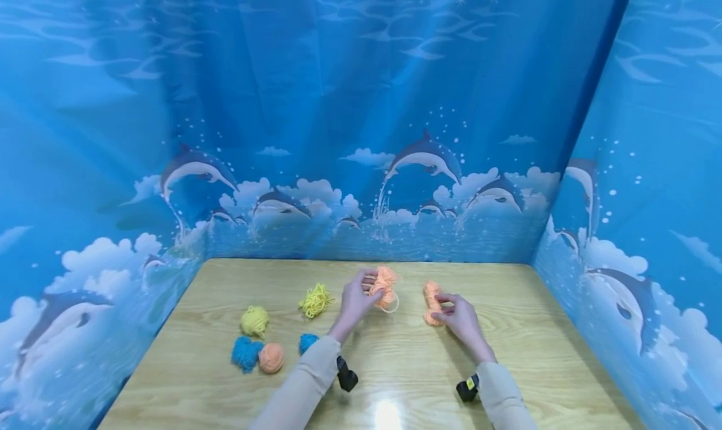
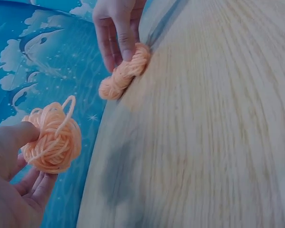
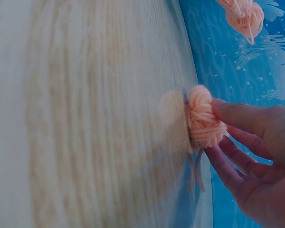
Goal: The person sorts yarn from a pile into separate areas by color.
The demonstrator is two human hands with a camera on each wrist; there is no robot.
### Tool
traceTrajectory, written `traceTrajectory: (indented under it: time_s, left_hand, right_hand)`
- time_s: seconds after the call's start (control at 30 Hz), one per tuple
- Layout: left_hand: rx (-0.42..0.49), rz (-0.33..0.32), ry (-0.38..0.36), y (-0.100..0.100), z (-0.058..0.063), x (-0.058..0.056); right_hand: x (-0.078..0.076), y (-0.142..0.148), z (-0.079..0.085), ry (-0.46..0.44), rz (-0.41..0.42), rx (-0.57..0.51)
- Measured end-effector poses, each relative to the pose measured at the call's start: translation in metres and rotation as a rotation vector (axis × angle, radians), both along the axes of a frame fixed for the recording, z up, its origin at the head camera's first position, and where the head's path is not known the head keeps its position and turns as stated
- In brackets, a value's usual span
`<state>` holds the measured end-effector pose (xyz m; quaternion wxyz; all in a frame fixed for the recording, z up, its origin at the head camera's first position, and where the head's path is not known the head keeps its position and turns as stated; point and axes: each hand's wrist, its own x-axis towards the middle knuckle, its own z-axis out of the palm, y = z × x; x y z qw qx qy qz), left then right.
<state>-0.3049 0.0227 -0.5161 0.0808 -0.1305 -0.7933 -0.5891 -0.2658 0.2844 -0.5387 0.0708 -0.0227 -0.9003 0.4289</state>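
My left hand (image 1: 355, 301) pinches a loose peach yarn bundle (image 1: 384, 287) between thumb and fingers, held up over the table. In the left wrist view that yarn (image 2: 54, 140) shows a free loop sticking up from its top. To the right, my right hand (image 1: 461, 320) grips a twisted peach yarn skein (image 1: 432, 303) by its side, thumb against one face and fingers on the other. The right wrist view has the skein (image 3: 205, 116) right at the tabletop, a thin loose end trailing from it.
On the left of the wooden table (image 1: 417, 361) lie a yellow yarn ball (image 1: 255, 321), a blue yarn bundle (image 1: 246, 353) and a peach yarn ball (image 1: 271, 358). Loose yellow yarn (image 1: 316, 301) sits nearer the middle. Another blue yarn piece (image 1: 308, 341) is partly behind the left forearm. Dolphin-print curtains (image 1: 350, 104) surround the table.
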Motion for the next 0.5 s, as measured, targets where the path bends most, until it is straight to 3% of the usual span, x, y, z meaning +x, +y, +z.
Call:
traceTrajectory:
  time_s: [0.17, 0.5]
  left_hand:
    - [0.004, -0.012, -0.016, 0.010, -0.005, 0.002]
    - [0.019, -0.006, -0.137, 0.035, -0.014, 0.002]
  right_hand:
    - [0.000, 0.001, 0.000, 0.002, 0.006, 0.008]
    - [-0.001, 0.002, -0.001, 0.011, 0.028, 0.018]
